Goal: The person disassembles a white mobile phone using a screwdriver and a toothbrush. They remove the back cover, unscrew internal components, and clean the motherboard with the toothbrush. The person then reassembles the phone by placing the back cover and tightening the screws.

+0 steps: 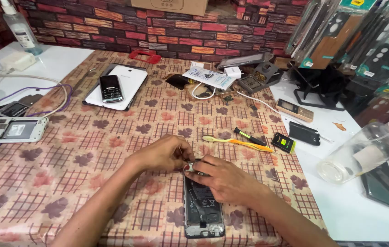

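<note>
An opened smartphone with its back cover off lies on the patterned tablecloth near the front edge, its battery and boards showing. My left hand pinches a small part at the phone's top end, fingers closed. My right hand rests over the phone's upper part, fingers pressed on it, holding it down. The top of the phone is hidden under both hands.
A yellow toothbrush, a black-green screwdriver and a small battery lie just beyond my hands. A white tablet carries a keypad phone. A bare phone frame and cables sit left, a clear jar right.
</note>
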